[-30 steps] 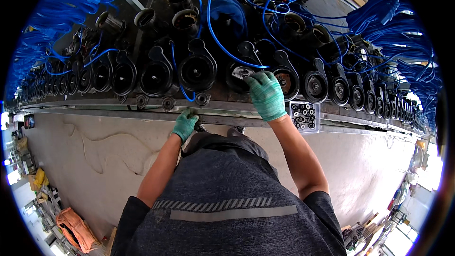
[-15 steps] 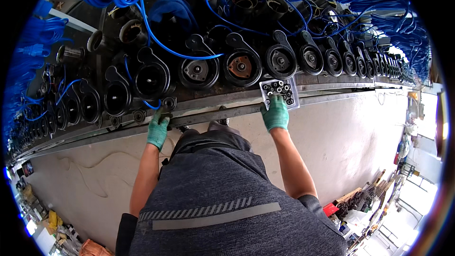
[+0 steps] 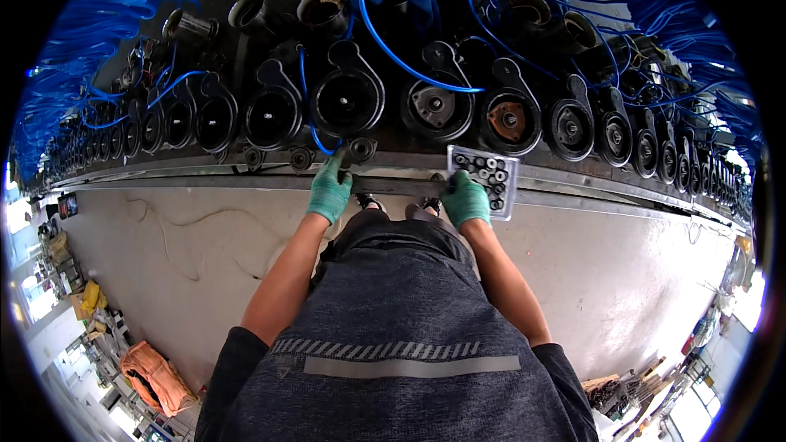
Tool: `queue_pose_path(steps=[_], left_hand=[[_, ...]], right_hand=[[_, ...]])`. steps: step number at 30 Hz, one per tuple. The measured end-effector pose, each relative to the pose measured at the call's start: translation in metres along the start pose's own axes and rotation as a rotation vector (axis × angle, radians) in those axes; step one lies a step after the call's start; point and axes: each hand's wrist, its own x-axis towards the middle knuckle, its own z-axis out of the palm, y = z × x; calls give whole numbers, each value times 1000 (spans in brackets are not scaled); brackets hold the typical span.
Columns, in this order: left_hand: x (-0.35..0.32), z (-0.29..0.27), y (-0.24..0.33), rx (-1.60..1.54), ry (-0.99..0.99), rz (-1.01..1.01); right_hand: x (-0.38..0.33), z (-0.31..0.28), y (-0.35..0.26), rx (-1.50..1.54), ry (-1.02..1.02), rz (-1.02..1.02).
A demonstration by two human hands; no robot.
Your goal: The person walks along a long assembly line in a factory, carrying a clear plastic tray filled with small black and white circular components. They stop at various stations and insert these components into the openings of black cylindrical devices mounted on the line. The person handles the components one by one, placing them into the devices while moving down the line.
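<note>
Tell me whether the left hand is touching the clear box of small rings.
Apart. The head view shows a metal rail across the open gap between the left hand and the clear box.

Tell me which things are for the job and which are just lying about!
Seem part of the job:
box of small rings, at right hand
round fitting, by left hand
black housings

Seem just lying about:
yellow bundle
orange sack
</note>
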Motion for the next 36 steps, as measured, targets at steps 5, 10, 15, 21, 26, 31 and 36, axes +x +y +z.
queue_pose_path(steps=[5,10,15,21,26,31,36], left_hand=[[10,-1,-11,214,22,174],[19,-16,7,148,-148,4],[24,-10,-12,95,-106,163],[27,-12,-12,-5,-173,75],[27,-16,-19,-14,-151,102],[27,-20,-9,20,-206,26],[25,-22,0,48,-196,25]], right_hand=[[-5,21,-65,29,-103,-29],[-25,18,-72,120,2,-44],[-24,-1,-13,93,256,-32],[0,3,-23,-37,359,4],[9,7,-34,-99,329,-11],[6,7,-33,-90,377,-81],[7,8,-27,-139,375,-113]])
